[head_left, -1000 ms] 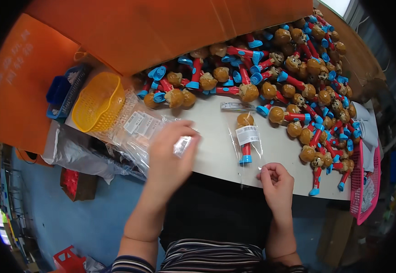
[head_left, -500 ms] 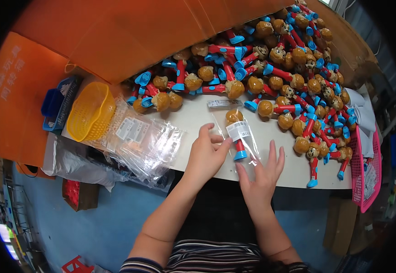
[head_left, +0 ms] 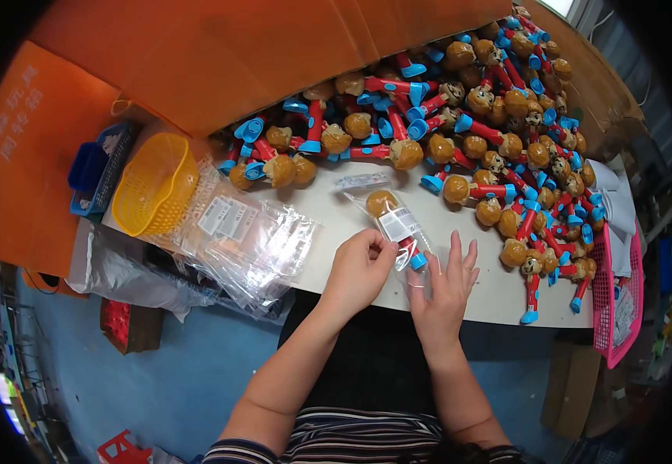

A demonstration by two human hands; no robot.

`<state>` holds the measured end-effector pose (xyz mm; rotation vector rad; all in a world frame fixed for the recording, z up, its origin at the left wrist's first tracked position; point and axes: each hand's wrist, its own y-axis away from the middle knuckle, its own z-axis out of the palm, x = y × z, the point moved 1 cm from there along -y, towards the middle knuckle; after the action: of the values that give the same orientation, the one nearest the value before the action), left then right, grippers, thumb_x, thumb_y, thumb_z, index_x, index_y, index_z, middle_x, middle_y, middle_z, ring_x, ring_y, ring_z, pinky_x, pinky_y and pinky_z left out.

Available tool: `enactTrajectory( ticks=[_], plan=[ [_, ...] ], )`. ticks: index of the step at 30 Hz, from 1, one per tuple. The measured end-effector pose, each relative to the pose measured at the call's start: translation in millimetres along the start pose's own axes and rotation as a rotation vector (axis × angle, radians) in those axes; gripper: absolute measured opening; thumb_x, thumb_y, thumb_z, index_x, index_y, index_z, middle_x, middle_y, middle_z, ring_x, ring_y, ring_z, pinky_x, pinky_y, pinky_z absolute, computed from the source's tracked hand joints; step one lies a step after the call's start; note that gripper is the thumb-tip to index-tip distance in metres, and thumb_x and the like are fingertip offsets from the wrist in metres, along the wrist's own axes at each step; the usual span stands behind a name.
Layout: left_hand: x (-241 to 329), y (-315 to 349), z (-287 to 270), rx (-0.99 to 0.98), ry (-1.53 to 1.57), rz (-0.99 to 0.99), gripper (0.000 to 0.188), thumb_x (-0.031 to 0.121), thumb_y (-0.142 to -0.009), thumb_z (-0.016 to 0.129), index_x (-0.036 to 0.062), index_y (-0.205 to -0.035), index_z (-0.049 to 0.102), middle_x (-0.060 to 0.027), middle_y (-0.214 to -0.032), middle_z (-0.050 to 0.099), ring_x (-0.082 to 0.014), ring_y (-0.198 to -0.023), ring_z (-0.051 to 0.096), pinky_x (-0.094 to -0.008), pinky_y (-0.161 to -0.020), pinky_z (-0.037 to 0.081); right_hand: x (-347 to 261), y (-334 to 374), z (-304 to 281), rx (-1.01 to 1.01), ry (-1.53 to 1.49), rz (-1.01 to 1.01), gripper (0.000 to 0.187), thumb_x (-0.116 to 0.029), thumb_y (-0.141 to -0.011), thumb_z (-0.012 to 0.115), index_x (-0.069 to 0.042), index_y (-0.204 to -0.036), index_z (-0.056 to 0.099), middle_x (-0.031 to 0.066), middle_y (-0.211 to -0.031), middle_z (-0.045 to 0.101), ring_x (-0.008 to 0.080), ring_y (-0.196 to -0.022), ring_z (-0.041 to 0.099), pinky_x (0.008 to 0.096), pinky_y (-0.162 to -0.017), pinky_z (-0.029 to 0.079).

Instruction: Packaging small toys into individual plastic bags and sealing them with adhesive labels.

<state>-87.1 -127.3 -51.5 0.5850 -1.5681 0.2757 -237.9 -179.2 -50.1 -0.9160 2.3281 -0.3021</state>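
On the white table lies a clear plastic bag (head_left: 426, 246) with a toy figure (head_left: 383, 203) inside. The toy has a round brown head, a red stem and a blue foot, and a white label (head_left: 400, 224) covers its middle. My left hand (head_left: 357, 272) is closed, thumb and finger pinching the bag's left edge beside the stem. Beside the lower end of the bag, my right hand (head_left: 442, 298) is open with fingers spread, its thumb against the plastic. A small flat clear packet (head_left: 362, 182) lies just beyond the bag's upper end.
A heap of similar toys (head_left: 498, 147) covers the table's back and right. Labelled clear bags (head_left: 247, 232) lie left, beside a yellow basket (head_left: 156, 189) and a blue bin (head_left: 87, 172). A pink basket (head_left: 603, 301) stands at the right edge. Orange board (head_left: 243, 54) rises behind.
My left thumb and finger have closed on the bag's edge. The bagged toy has tilted, its foot swinging slightly right. The right hand has shifted slightly down.
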Motion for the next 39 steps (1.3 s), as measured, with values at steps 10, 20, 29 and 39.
enactTrajectory(
  ticks=[10,20,29,39],
  plan=[
    [-9,5,-4,-0.046,0.013,-0.067,0.017,0.014,-0.096,0.063,-0.0017,-0.094,0.058,-0.0034,-0.083,0.064,-0.0059,-0.074,0.061,-0.021,-0.066,0.051,-2,-1,1,-0.007,-0.039,-0.014,0.027,-0.014,-0.082,0.075,-0.001,-0.104,0.069,0.0214,-0.152,0.039,0.0507,-0.142,0.027,0.0693,-0.108,0.023],
    [5,38,-26,0.363,-0.181,0.159,0.021,0.002,-0.086,0.068,-0.0012,-0.103,0.055,-0.0123,-0.099,0.064,-0.0191,-0.083,0.065,-0.0278,-0.072,0.052,25,4,-45,-0.167,-0.344,-0.155,0.015,-0.001,-0.079,0.074,-0.001,-0.093,0.069,0.017,-0.102,0.07,0.0289,-0.088,0.068,0.0344,-0.073,0.054],
    [-18,78,-33,-0.01,-0.509,0.766,0.058,0.01,-0.072,0.079,0.0034,-0.124,0.055,-0.0222,-0.138,0.051,-0.0427,-0.129,0.049,-0.0483,-0.107,0.041,35,-27,-51,-0.225,-0.175,-0.593,0.042,0.006,-0.072,0.071,-0.009,-0.112,0.067,0.0156,-0.124,0.061,0.0336,-0.106,0.064,0.0388,-0.085,0.056],
    [-36,70,-12,0.111,-0.65,0.873,0.039,0.003,-0.074,0.077,0.0028,-0.111,0.064,-0.0212,-0.132,0.058,-0.039,-0.119,0.059,-0.0465,-0.099,0.05,23,-55,-36,-0.238,-0.12,-0.98,0.023,-0.009,-0.073,0.072,-0.008,-0.096,0.068,0.0124,-0.124,0.063,0.03,-0.107,0.064,0.0434,-0.089,0.055]
  ],
)
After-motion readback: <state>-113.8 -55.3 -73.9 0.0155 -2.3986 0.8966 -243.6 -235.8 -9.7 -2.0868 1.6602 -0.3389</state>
